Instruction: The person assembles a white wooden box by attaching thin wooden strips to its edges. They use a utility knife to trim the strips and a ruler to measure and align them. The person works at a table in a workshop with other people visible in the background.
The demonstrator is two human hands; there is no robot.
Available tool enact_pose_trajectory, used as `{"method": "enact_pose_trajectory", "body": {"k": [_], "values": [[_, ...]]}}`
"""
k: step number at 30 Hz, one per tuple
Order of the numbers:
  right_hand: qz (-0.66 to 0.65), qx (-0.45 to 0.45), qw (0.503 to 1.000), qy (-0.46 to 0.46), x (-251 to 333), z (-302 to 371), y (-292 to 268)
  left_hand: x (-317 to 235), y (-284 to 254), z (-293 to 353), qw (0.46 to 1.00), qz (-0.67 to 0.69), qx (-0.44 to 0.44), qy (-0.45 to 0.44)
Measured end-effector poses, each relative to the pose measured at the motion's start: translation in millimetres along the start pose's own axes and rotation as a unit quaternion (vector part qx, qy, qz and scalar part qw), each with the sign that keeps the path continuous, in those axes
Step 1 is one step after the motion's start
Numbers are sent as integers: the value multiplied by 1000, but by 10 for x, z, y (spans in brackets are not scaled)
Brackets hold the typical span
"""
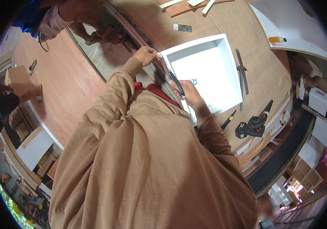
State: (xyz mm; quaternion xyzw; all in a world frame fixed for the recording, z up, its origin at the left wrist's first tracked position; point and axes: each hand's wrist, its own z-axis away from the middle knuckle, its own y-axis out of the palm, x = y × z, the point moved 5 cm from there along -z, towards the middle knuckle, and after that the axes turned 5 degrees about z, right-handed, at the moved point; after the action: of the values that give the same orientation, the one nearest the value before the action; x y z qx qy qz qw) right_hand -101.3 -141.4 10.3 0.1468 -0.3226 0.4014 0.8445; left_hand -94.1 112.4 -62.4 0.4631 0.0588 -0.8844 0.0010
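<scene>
From where I stand, the right hand grips a dark-handled tool mid-frame; beyond, the left hand pinches near the upper-left corner of the white tray, centre-right. Overpushing could slip the tool toward the left hand.

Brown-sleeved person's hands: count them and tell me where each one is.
2. The left hand is at the far-left corner of the white box; the right hand grips a dark tool along the box's left side. Both are in view.
</scene>
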Motion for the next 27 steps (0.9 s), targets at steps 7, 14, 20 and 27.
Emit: {"method": "enact_pose_trajectory", "body": {"k": [7,14,20,27], "values": [[13,2,1000,-5,-47,-76,-47,-45,5,7,998,-49,-32,-4],[39,-5,999,-1,-50,-75,-54,-4,-29,35,999,-15,-32,-28],[16,-17,1000,-8,-57,-54,-62,81,-66,12,996,-50,-21,-64],[171,11,984,-46,58,161,-75,638,-267,92,995,73,-36,-52]]}}
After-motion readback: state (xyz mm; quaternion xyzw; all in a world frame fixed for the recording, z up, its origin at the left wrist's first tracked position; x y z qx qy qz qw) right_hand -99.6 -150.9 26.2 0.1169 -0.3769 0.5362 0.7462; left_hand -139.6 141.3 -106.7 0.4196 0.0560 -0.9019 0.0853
